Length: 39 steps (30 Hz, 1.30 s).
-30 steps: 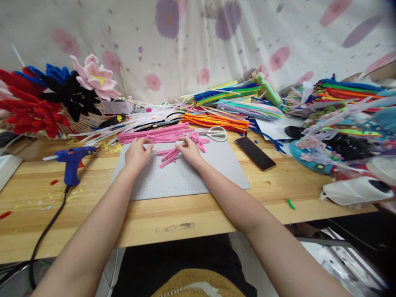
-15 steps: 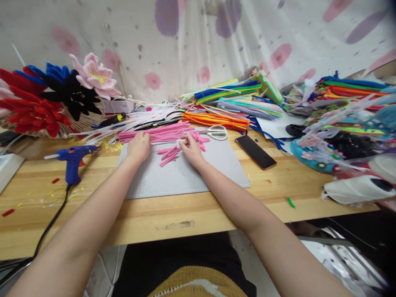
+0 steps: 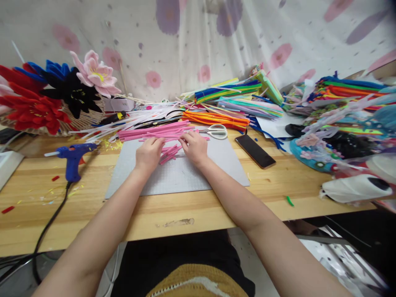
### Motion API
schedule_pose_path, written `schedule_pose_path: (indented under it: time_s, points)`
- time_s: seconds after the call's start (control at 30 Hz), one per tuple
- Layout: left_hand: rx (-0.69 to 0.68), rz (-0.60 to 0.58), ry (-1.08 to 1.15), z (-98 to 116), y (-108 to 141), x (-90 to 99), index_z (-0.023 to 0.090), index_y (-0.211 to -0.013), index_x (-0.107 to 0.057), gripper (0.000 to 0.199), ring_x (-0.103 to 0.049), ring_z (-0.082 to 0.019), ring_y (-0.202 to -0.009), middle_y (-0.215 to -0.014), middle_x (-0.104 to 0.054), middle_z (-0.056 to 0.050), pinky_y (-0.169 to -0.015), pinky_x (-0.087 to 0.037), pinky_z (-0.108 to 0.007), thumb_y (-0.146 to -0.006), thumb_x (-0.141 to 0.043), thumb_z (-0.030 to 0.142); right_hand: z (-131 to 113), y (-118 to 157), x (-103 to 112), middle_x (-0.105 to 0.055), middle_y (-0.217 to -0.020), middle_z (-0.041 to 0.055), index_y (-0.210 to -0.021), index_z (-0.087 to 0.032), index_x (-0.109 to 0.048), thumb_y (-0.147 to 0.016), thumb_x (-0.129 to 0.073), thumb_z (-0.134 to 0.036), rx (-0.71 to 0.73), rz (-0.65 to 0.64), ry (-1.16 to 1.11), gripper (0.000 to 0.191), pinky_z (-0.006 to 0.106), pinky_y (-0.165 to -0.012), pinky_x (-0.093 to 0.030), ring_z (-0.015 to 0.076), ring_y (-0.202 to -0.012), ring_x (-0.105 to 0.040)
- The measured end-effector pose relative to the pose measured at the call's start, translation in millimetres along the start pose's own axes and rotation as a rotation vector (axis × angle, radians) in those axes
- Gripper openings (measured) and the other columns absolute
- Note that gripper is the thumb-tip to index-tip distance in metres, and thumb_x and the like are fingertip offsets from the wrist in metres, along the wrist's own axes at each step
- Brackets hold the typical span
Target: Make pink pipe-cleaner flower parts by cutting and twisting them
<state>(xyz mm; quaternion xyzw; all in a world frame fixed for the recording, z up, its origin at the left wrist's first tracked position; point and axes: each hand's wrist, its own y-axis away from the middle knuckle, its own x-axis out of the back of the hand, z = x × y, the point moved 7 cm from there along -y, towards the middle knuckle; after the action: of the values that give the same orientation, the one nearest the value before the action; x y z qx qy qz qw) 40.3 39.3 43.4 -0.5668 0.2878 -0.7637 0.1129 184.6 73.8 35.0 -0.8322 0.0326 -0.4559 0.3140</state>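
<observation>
My left hand point(image 3: 149, 154) and my right hand point(image 3: 194, 147) face each other above a grey cutting mat point(image 3: 185, 181). The fingertips of both are closed on a thin pink pipe cleaner point(image 3: 172, 140) that stretches between them. Just below it, short cut pieces of pink pipe cleaner point(image 3: 170, 153) lie on the mat. Behind my hands a bundle of long pink pipe cleaners point(image 3: 136, 133) rests along the mat's far edge. White-handled scissors point(image 3: 217, 132) lie right of the bundle, their blades pointing left. My right hand mostly covers the small pink pieces beneath it.
A blue glue gun point(image 3: 73, 161) with a black cord stands at left, near fluffy handmade flowers point(image 3: 95, 74). A phone point(image 3: 255, 152) lies right of the mat. Orange pipe cleaners point(image 3: 216, 119) and other coloured bundles line the back. A white roll point(image 3: 355, 188) sits at far right.
My left hand has moved right and nearer, away from the pink bundle. My right hand has shifted slightly right, and a pink pipe cleaner now spans both hands.
</observation>
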Motion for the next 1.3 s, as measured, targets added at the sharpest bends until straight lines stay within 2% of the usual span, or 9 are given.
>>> schedule_pose_path:
  time_s: [0.13, 0.27, 0.33, 0.4, 0.53, 0.7, 0.87, 1.13, 1.3]
  points:
    - [0.199, -0.032, 0.184, -17.2, 3.7, -0.1, 0.018, -0.091, -0.069, 0.027, -0.061, -0.019, -0.083, -0.094, -0.069, -0.008, -0.073, -0.044, -0.028, -0.085, -0.048, 0.033, 10.2, 0.0, -3.5, -0.062, -0.077, 0.0039, -0.079, -0.017, -0.065, -0.082, -0.054, -0.028, -0.134, 0.055, -0.323, 0.016, 0.027, -0.07, -0.037, 0.0149, -0.076, -0.053]
    - [0.484, -0.104, 0.557, -32.7, 16.2, -15.5, 0.015, -0.088, -0.068, 0.03, -0.063, -0.017, -0.069, -0.083, -0.069, -0.007, -0.061, -0.048, -0.027, -0.082, -0.05, 0.039, 13.7, 0.1, -23.2, -0.056, -0.066, -0.0008, -0.071, -0.015, -0.061, -0.077, -0.057, -0.031, -0.283, -0.015, -0.776, 0.017, 0.024, -0.061, -0.036, 0.0103, -0.061, -0.048]
    - [0.612, -0.145, 0.851, -30.9, 23.1, -27.5, 0.012, -0.091, -0.066, 0.03, -0.065, -0.017, -0.068, -0.085, -0.069, -0.009, -0.055, -0.051, -0.027, -0.08, -0.053, 0.037, 10.2, -0.3, -30.1, -0.051, -0.061, -0.0028, -0.068, -0.015, -0.059, -0.075, -0.058, -0.035, -0.295, -0.076, -0.938, 0.021, 0.023, -0.058, -0.034, 0.0088, -0.058, -0.044]
    - [0.723, -0.17, 1.088, -24.1, 28.7, -36.6, 0.011, -0.093, -0.065, 0.027, -0.067, -0.017, -0.073, -0.09, -0.07, -0.011, -0.057, -0.054, -0.027, -0.078, -0.057, 0.031, 8.0, -0.4, -33.1, -0.048, -0.058, -0.0041, -0.067, -0.016, -0.058, -0.074, -0.059, -0.039, -0.303, -0.116, -1.041, 0.025, 0.022, -0.055, -0.033, 0.0077, -0.056, -0.042]
    - [0.85, -0.246, 1.304, -7.1, 34.5, -44.5, 0.01, -0.096, -0.065, 0.023, -0.068, -0.017, -0.079, -0.093, -0.07, -0.012, -0.063, -0.055, -0.024, -0.075, -0.062, 0.019, 8.7, -0.1, -37.3, -0.047, -0.057, -0.0046, -0.066, -0.016, -0.055, -0.071, -0.061, -0.046, -0.342, -0.156, -1.173, 0.031, 0.02, -0.05, -0.031, 0.0058, -0.052, -0.041]
    - [0.922, -0.401, 1.395, 1.5, 39.8, -52.0, 0.011, -0.089, -0.068, 0.018, -0.068, -0.018, -0.078, -0.094, -0.071, -0.012, -0.055, -0.054, -0.02, -0.073, -0.065, 0.019, 7.2, 1.0, -43.5, -0.049, -0.056, -0.0044, -0.064, -0.016, -0.053, -0.068, -0.064, -0.049, -0.36, -0.189, -1.229, 0.035, 0.018, -0.047, -0.031, 0.0048, -0.05, -0.043]
    - [0.915, -0.465, 1.432, 0.6, 41.2, -56.3, 0.012, -0.087, -0.07, 0.017, -0.068, -0.017, -0.081, -0.098, -0.07, -0.012, -0.055, -0.054, -0.019, -0.074, -0.066, 0.02, -1.7, 2.9, -40.9, -0.053, -0.056, -0.0037, -0.063, -0.016, -0.054, -0.071, -0.062, -0.045, -0.346, -0.23, -1.219, 0.031, 0.019, -0.047, -0.031, 0.0048, -0.048, -0.042]
    - [0.887, -0.48, 1.398, 1.7, 41.6, -55.5, 0.013, -0.091, -0.069, 0.021, -0.068, -0.018, -0.084, -0.099, -0.07, -0.012, -0.059, -0.055, -0.021, -0.072, -0.068, 0.023, -5.1, 3.7, -36.8, -0.055, -0.058, -0.0031, -0.064, -0.016, -0.054, -0.072, -0.062, -0.041, -0.332, -0.231, -1.207, 0.027, 0.019, -0.048, -0.03, 0.005, -0.051, -0.043]
    - [0.886, -0.446, 1.329, 2.3, 41.4, -53.5, 0.011, -0.085, -0.069, 0.016, -0.068, -0.017, -0.075, -0.085, -0.071, -0.01, -0.057, -0.054, -0.022, -0.072, -0.067, 0.019, -3.8, 4.2, -39.3, -0.056, -0.058, -0.0027, -0.065, -0.015, -0.055, -0.071, -0.064, -0.04, -0.354, -0.241, -1.255, 0.027, 0.018, -0.045, -0.028, 0.0041, -0.048, -0.041]
